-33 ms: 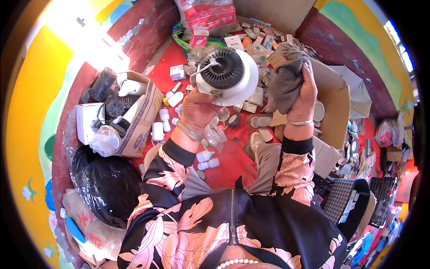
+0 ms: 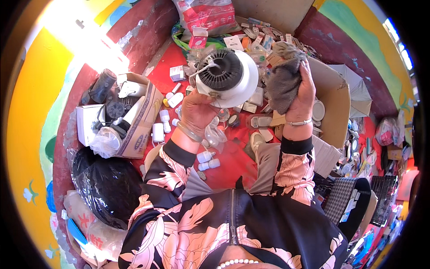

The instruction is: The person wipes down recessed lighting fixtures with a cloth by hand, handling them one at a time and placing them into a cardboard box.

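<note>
Left hand (image 2: pixel 195 113) gripping round white lamp fitting (image 2: pixel 228 77), right hand (image 2: pixel 304 92) clutching grey cloth (image 2: pixel 283 80)

Glossy white plastic rim on the round lamp fitting (image 2: pixel 226 76) — the grey cloth (image 2: pixel 283 80) looks soft, fuzzy, matt.

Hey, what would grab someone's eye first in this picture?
Top centre, the left hand holds up a round white fixture with a black ribbed core, while the right hand grips a grey cloth beside it. At left, an open cardboard box of dark parts sits above a shiny black bag.
</note>
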The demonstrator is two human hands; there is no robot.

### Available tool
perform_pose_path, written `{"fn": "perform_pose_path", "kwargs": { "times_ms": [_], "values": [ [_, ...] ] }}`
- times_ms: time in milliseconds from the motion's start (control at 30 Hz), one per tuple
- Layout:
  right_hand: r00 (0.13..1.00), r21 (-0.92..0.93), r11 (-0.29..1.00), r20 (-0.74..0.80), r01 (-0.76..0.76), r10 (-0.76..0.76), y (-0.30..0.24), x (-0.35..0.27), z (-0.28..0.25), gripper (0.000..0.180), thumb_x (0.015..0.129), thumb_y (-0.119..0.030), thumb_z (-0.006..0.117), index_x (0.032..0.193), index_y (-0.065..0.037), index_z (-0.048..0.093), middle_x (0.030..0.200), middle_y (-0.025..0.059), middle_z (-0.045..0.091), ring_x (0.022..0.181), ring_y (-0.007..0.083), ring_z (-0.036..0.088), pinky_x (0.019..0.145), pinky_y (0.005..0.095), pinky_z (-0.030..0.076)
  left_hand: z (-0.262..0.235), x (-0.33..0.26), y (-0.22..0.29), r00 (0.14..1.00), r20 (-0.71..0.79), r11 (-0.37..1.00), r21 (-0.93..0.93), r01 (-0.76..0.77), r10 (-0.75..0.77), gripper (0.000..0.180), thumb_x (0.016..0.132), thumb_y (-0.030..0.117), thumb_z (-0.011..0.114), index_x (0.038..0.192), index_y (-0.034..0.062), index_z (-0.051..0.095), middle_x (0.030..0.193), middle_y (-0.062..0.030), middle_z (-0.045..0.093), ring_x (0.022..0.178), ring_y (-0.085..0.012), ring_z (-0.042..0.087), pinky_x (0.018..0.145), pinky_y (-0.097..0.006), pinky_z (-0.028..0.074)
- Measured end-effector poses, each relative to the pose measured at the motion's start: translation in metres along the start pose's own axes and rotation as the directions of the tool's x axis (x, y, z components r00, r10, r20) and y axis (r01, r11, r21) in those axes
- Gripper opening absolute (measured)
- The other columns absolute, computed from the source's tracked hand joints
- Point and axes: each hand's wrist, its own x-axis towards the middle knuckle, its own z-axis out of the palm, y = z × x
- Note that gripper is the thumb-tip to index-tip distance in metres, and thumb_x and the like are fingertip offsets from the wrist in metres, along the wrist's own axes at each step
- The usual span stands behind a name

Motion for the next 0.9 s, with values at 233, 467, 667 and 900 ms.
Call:
{"fn": "perform_pose_path", "kwargs": {
  "times_ms": [233, 467, 667, 900],
  "values": [
    [0.899, -0.566, 0.751, 0.430, 0.340, -0.083, 0.031, -0.048, 0.052, 0.032, 0.090, -0.006, 0.045, 0.121, -0.001, 0.048, 0.124, 0.0133, 0.051, 0.117, 0.0231, 0.047, 0.100, 0.0329, 0.035, 0.001, 0.001, -0.005, 0.995, -0.100, 0.999, -0.051, 0.001, -0.006, 0.057, 0.060, -0.003, 0.042, 0.116, -0.0040, 0.049, 0.114, -0.0181, 0.056, 0.107, -0.0334, 0.054, 0.095, -0.048, 0.043],
    [0.842, -0.639, 0.561, 0.484, 0.527, -0.239, 0.049, -0.050, 0.044, 0.030, 0.086, 0.002, 0.046, 0.116, -0.002, 0.052, 0.128, 0.0155, 0.048, 0.127, 0.0266, 0.038, 0.103, 0.0340, 0.030, 0.015, -0.009, 0.007, 0.999, -0.041, 0.945, 0.327, -0.003, 0.017, 0.046, 0.066, -0.011, 0.053, 0.112, -0.0053, 0.053, 0.111, -0.0152, 0.058, 0.104, -0.0276, 0.057, 0.093, -0.040, 0.046],
    [0.970, -0.561, 0.796, 0.204, 0.228, -0.134, 0.044, -0.044, 0.032, 0.021, 0.091, -0.002, 0.046, 0.111, -0.002, 0.054, 0.099, 0.0019, 0.058, 0.091, 0.0082, 0.052, 0.084, 0.0230, 0.042, 0.025, -0.007, 0.000, 0.999, -0.021, 0.738, 0.675, -0.005, 0.025, 0.040, 0.066, -0.010, 0.065, 0.105, -0.0039, 0.058, 0.108, -0.0090, 0.060, 0.098, -0.0193, 0.059, 0.085, -0.032, 0.048],
    [0.871, -0.598, 0.684, 0.479, 0.417, -0.113, 0.053, -0.041, 0.028, 0.028, 0.079, 0.009, 0.053, 0.105, -0.003, 0.055, 0.129, 0.0151, 0.050, 0.127, 0.0258, 0.038, 0.101, 0.0325, 0.032, -0.003, 0.000, -0.007, 0.990, -0.105, 0.991, 0.112, -0.079, 0.091, 0.055, 0.063, -0.003, 0.051, 0.118, -0.0033, 0.049, 0.113, -0.0164, 0.057, 0.104, -0.0319, 0.056, 0.095, -0.045, 0.042]
  ]
}}
